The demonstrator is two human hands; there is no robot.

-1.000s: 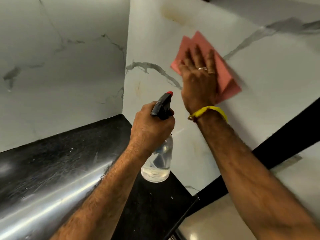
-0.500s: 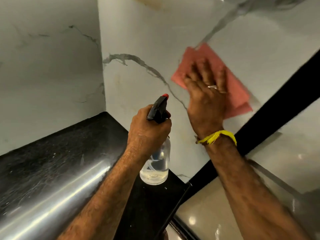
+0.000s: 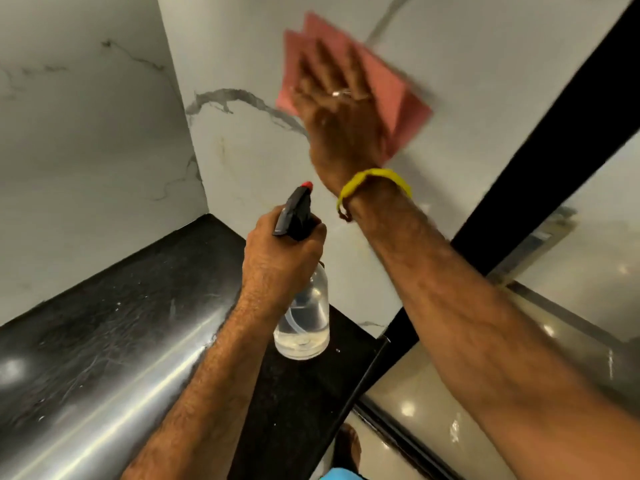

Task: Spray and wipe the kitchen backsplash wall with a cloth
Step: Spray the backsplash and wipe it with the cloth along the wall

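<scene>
Pressing the pink cloth (image 3: 391,95) flat on the white wall (image 3: 256,157) is our right hand (image 3: 341,112), with its fingers spread out straight, up at about 1 o'clock in the view. Our left hand (image 3: 277,258) is curled tight round the neck of the spray bottle (image 3: 303,306), near the middle, and the bottle hangs over the black desk (image 3: 114,306). We think the cloth could slip out from under our flat hand if we rub too fast, since nothing pinches it, and it looks blurry already. We also think the bottle could squirt by mistake, because our fingers sit by its black top, though we cannot tell if one is on the trigger. Its red tip points toward our right wrist with the yellow band (image 3: 375,181), so that arm may get wet. A brown streak (image 3: 221,150) sits at 10 o'clock from the bottle. A black bar (image 3: 540,143) runs at 3 o'clock of the cloth and may stop our wipe.
</scene>
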